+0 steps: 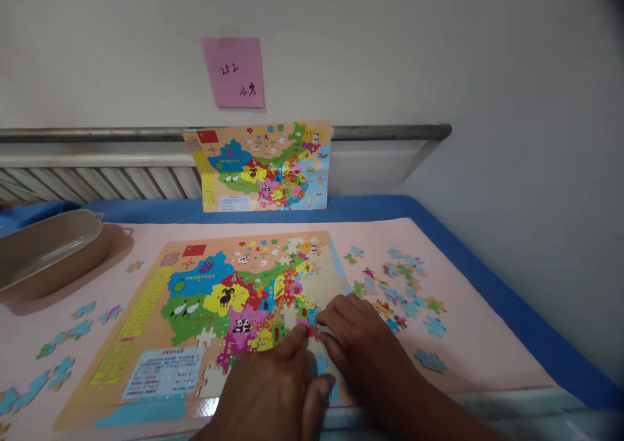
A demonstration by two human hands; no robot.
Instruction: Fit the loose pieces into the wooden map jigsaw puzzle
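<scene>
A partly assembled map jigsaw puzzle [195,308] lies flat before me, its bare tray showing on the right side. My left hand [266,379] rests over the lower part of the map, index finger stretched out and pressing by a small red piece [312,332], thumb apart. My right hand [355,334] is closed in a pinch at a blue puzzle piece [312,315] beside that fingertip; the fingers partly hide it. Below, between the hands, is a light blue piece [320,364] on the board.
Loose puzzle pieces [404,285] lie scattered to the right, and more pieces [80,329] to the left. A picture of the finished map [266,168] leans on the metal rail [390,132]. A beige basin [53,252] stands at left. A pink note [234,74] hangs on the wall.
</scene>
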